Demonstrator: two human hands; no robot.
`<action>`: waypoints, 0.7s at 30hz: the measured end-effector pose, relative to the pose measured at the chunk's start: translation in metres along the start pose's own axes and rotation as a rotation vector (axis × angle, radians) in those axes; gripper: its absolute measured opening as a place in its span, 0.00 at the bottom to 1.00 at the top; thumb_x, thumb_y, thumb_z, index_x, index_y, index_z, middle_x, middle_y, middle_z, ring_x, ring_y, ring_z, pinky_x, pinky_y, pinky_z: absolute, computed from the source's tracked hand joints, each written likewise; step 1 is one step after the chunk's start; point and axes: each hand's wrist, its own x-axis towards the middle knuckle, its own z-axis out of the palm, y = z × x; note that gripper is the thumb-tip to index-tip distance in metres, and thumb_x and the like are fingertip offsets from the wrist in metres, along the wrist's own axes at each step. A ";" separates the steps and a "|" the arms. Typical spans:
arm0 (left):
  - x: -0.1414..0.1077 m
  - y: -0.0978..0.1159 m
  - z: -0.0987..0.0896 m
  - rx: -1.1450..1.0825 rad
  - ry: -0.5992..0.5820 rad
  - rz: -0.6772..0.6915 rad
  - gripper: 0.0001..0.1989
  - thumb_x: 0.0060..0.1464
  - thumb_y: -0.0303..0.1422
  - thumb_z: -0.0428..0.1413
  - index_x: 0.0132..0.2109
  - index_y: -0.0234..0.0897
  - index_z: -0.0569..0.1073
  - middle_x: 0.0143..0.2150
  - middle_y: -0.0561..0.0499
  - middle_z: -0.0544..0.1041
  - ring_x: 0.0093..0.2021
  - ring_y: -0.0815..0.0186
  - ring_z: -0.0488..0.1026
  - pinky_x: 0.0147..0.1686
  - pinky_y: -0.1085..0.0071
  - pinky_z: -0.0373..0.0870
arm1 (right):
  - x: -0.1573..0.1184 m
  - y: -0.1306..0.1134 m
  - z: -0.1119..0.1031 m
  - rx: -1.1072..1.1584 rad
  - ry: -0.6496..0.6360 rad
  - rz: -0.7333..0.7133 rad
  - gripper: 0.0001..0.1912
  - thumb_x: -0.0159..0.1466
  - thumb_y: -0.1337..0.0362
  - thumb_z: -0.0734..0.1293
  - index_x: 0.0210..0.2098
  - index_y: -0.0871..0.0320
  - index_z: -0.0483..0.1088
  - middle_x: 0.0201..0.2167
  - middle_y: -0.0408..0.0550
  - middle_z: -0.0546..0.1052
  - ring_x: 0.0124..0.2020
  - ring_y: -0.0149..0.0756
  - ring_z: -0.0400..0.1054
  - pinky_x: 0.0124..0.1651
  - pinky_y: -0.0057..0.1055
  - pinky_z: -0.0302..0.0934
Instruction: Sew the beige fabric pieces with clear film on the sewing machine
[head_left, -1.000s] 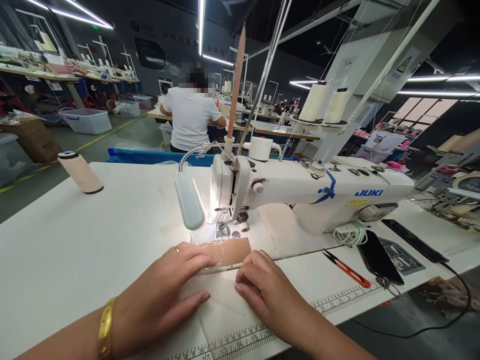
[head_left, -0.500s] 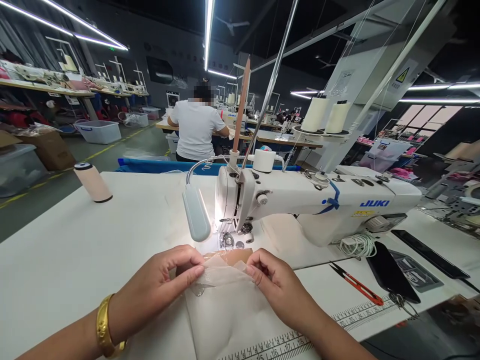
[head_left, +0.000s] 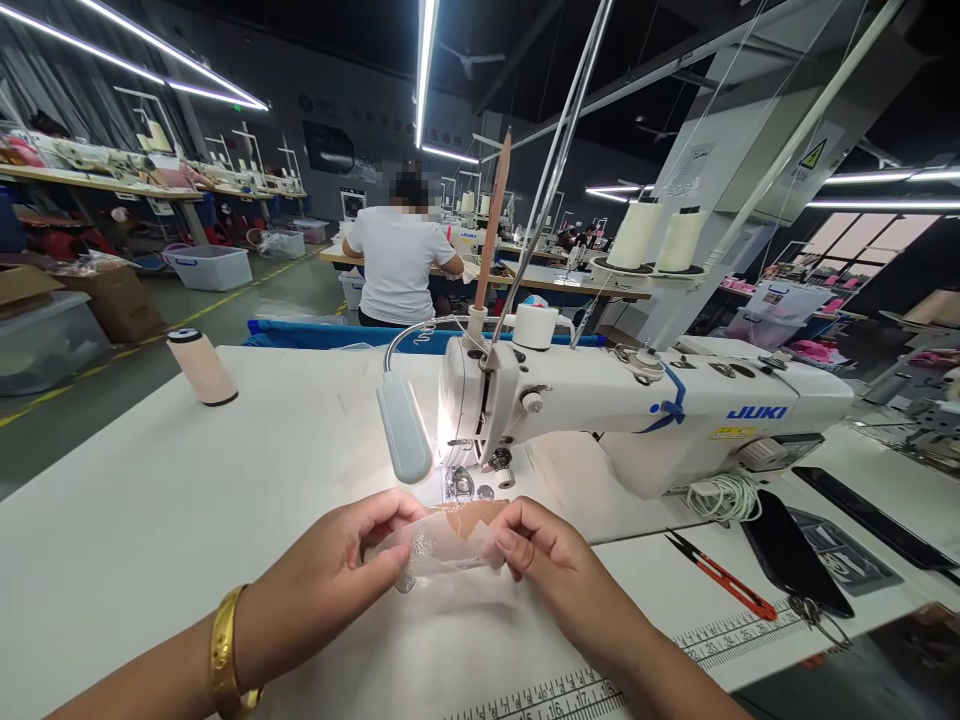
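Thin whitish, partly see-through material [head_left: 442, 548] is stretched between my two hands, just in front of the needle area of a white sewing machine [head_left: 585, 395]. My left hand [head_left: 356, 555] pinches its left end between thumb and fingers, and a gold bracelet circles that wrist. The right end is pinched by my right hand [head_left: 544, 550]. A tan piece [head_left: 474, 516] shows behind the upper edge of the material. Pale fabric lies on the table below the hands, its outline hard to make out.
Orange-handled snips [head_left: 724, 575], a black phone [head_left: 795, 550] and small scissors [head_left: 821, 620] lie at the right. A ruler strip [head_left: 570, 695] runs along the front edge. A thread cone [head_left: 202, 368] stands at the left. Ahead, a person in white [head_left: 401, 262] sits with their back turned.
The material is now drawn up into a narrower band, its lower part no longer hanging toward the front. My left thumb has shifted along it. The whole view has moved slightly.
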 end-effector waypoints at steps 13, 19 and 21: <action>0.005 -0.010 -0.005 -0.020 0.175 -0.047 0.18 0.64 0.52 0.54 0.45 0.42 0.73 0.40 0.50 0.77 0.41 0.57 0.74 0.36 0.67 0.72 | 0.008 0.001 0.004 0.247 0.015 0.043 0.19 0.71 0.46 0.71 0.36 0.56 0.75 0.36 0.47 0.77 0.37 0.36 0.65 0.40 0.31 0.56; -0.012 0.002 0.021 0.202 0.236 0.057 0.18 0.65 0.51 0.53 0.39 0.43 0.76 0.35 0.52 0.77 0.35 0.60 0.73 0.31 0.69 0.68 | 0.007 0.001 0.011 0.403 0.000 0.094 0.20 0.68 0.46 0.74 0.39 0.58 0.78 0.40 0.50 0.78 0.39 0.37 0.68 0.38 0.29 0.58; -0.013 0.009 0.029 0.094 0.065 0.030 0.20 0.65 0.54 0.54 0.40 0.42 0.77 0.38 0.51 0.78 0.39 0.59 0.74 0.36 0.68 0.70 | 0.005 0.001 0.016 0.445 -0.019 0.079 0.19 0.69 0.47 0.74 0.39 0.57 0.79 0.39 0.50 0.78 0.37 0.36 0.67 0.37 0.29 0.58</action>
